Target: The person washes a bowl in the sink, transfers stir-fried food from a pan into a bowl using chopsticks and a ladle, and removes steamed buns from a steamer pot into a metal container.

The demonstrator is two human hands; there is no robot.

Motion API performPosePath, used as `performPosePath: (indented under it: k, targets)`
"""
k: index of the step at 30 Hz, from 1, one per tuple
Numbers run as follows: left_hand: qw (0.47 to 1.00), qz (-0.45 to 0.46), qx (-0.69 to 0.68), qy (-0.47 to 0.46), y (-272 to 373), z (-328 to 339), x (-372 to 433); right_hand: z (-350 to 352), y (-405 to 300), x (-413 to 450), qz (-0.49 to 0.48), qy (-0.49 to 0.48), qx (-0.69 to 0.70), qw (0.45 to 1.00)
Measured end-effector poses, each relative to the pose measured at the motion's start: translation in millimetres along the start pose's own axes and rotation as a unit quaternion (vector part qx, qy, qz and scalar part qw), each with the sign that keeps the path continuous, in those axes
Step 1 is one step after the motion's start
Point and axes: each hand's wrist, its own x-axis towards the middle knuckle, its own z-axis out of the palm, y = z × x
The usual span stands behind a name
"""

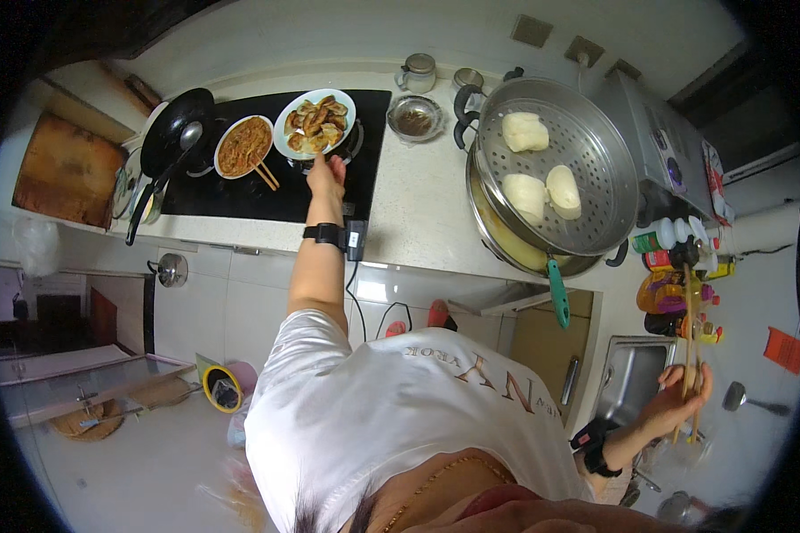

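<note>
My left hand (327, 178) is at the near rim of a white plate of browned dumplings (315, 125), with its fingertips on the edge. The plate is over the right burner of a black glass cooktop (260, 203). To its left is a white bowl of reddish-brown food (243, 148) with a pair of chopsticks (267, 176) leaning out. Off to the right, my right hand (680, 400) grips long wooden chopsticks (690, 333) beside the sink. Three pale steamed buns (525, 132) rest in a perforated metal steamer (590, 166) above a wider pan.
A black wok (173, 136) with a ladle lies at the cooktop's left. A green handle (558, 293) juts past the counter edge. Beyond the steamer are a microwave (660, 146) and several bottles (667, 293). A covered bowl (415, 118) is near the wall. The sink (633, 383) is at right.
</note>
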Motion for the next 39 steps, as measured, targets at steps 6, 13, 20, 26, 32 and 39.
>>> performPosePath:
  k: [6,13,20,26,32,39]
  targets:
    - [0.999,-0.015,-0.044,0.020,18.3,-9.5,42.5,18.2,5.9,11.2,0.053,0.066,0.009,0.996]
    - [1.000,0.022,-0.016,0.006,5.5,-1.4,44.1,31.0,14.8,6.2,0.079,0.014,0.050,0.996]
    - [0.998,0.029,-0.007,-0.046,9.5,-10.1,33.7,83.2,52.1,28.2,0.156,-0.039,0.059,0.985]
    - [0.994,0.055,0.036,-0.088,5.2,-21.1,-11.9,131.4,87.8,44.5,0.178,-0.137,0.056,0.973]
    - [0.983,0.029,0.108,-0.147,0.6,-50.4,-84.2,156.1,113.4,45.2,0.204,-0.159,0.069,0.964]
    - [0.959,-0.040,0.217,-0.180,7.1,-73.9,-179.2,155.3,130.5,37.2,0.162,-0.060,0.114,0.978]
